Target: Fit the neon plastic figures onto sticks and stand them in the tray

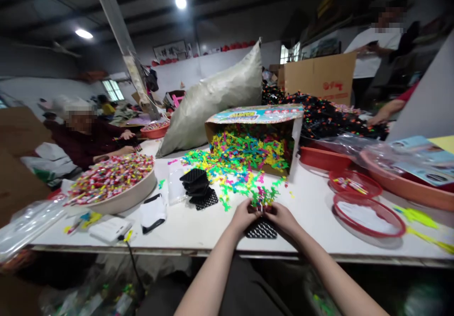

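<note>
My left hand point(243, 215) and my right hand point(283, 217) meet at the table's near edge, fingers closed round a black perforated piece point(261, 230) and small coloured plastic bits point(261, 198) at their fingertips. Just beyond them spreads a heap of small neon plastic toys point(234, 171), spilling from a tipped cardboard box point(255, 136). A stack of black perforated pieces point(197, 187) lies left of the heap.
A round tray of wrapped candies point(109, 179) sits at left, with a white device and cable point(110, 229) near the edge. Red rimmed trays point(369, 212) stand at right. A big grey sack point(216, 98) lies behind. People sit at far left and right.
</note>
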Available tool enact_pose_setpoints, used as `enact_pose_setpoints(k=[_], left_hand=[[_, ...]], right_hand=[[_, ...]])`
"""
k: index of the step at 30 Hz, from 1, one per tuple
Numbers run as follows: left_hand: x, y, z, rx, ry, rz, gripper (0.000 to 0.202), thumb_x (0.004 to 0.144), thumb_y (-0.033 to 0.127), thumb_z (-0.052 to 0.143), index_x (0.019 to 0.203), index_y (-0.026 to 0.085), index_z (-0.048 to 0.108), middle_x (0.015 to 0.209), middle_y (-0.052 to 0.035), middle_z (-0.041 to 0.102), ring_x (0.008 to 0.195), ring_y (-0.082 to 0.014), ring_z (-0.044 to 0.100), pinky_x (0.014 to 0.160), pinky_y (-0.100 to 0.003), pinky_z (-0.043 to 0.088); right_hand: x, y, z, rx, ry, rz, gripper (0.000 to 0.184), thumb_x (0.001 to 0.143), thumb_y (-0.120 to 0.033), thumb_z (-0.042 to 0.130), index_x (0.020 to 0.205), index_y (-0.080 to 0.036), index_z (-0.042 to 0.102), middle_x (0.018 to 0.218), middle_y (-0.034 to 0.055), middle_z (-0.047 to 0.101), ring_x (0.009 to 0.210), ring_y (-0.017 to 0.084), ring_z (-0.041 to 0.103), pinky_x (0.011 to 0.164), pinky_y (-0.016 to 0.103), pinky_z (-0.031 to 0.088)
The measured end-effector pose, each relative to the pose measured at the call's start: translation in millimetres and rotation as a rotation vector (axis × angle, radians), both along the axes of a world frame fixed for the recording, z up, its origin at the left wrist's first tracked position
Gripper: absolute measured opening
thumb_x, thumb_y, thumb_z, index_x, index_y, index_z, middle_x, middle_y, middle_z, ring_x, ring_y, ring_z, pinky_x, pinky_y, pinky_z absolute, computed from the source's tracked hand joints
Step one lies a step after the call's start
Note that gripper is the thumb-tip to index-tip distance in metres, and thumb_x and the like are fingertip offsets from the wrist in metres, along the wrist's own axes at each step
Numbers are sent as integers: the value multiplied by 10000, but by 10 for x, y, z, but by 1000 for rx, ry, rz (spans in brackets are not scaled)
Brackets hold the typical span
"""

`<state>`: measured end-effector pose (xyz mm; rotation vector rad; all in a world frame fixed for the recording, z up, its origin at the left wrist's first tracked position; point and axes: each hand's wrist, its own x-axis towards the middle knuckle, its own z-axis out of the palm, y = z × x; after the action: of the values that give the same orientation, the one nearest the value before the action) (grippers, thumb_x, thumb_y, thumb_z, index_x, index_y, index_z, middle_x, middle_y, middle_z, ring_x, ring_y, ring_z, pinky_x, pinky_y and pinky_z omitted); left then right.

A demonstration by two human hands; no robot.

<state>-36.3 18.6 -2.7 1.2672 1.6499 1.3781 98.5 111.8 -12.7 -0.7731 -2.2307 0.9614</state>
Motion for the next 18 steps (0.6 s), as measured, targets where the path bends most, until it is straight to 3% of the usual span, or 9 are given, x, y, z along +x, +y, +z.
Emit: enact_pose_setpoints(k=[3, 8, 11, 18], left_hand=[[-19, -33, -5, 64, -36, -4, 329, 668, 143, 604, 976, 154, 489, 865, -23, 579, 787, -126, 549, 702, -224, 431], [-34, -58, 34, 82, 19, -3, 108, 665, 110, 566, 759, 142, 522, 714, 6, 546, 707, -119, 524, 653, -219, 412], [-32, -61, 45, 75, 26, 42, 85, 654, 134, 586, 702, 146, 518, 667, 20, 536, 677, -119, 512, 630, -220, 401], [-47, -45, 27, 50, 74, 117, 64, 650, 127, 585, 670, 152, 529, 649, 27, 543, 667, -116, 501, 644, -225, 395]], right_hand=[[14, -30, 44, -23, 11, 8, 171, 655, -320, 595, 716, -160, 591, 726, 55, 614, 684, 195, 547, 619, 286, 398], [43, -57, 68, -165, 118, 77, 231, 660, -338, 614, 812, -170, 574, 807, 46, 626, 748, 187, 570, 676, 285, 420], [63, -45, 43, -239, 180, 69, 230, 662, -332, 612, 816, -168, 559, 808, 43, 627, 752, 180, 578, 686, 287, 428], [81, -38, 26, -234, 180, 41, 200, 645, -331, 619, 747, -162, 584, 734, 40, 631, 713, 186, 576, 659, 294, 423]])
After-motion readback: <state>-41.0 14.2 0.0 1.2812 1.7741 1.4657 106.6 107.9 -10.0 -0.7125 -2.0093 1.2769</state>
